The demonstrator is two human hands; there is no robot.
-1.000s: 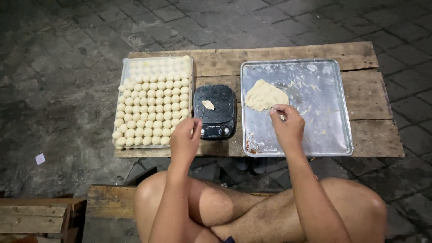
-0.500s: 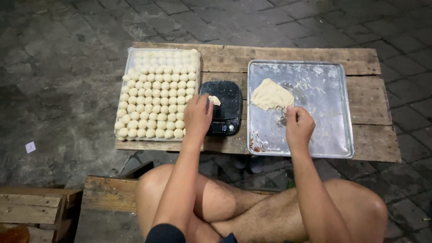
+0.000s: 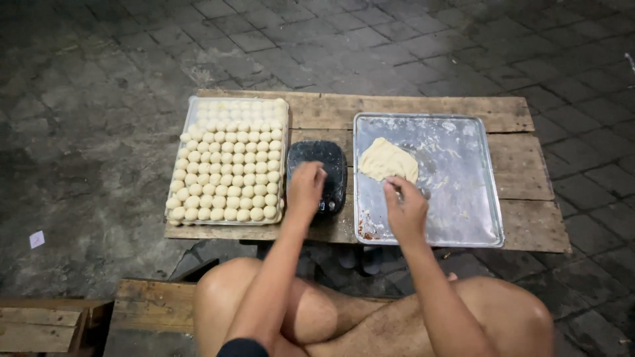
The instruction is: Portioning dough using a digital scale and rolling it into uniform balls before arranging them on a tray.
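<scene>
My left hand (image 3: 305, 188) reaches over the black kitchen scale (image 3: 316, 157), its fingers pinched at the scale's top. The small dough piece seen there earlier is no longer visible, so it seems to be in those fingers. My right hand (image 3: 405, 210) rests on the front of the floured metal tray (image 3: 463, 198). It is closed on a small thin tool, just below the flat lump of pale dough (image 3: 387, 160). On the left, a clear tray (image 3: 192, 116) is filled with rows of several dough balls (image 3: 228, 165).
Everything sits on a low wooden plank table (image 3: 410, 106) on a dark paved floor. My bare crossed legs (image 3: 317, 311) are under its front edge. Wooden boards (image 3: 40, 324) lie at the lower left, and a scrap of paper (image 3: 36, 239) lies on the paving.
My left hand moved from the table's front edge onto the scale and closed over the small dough piece. My right hand drew back from the dough lump toward the tray's front.
</scene>
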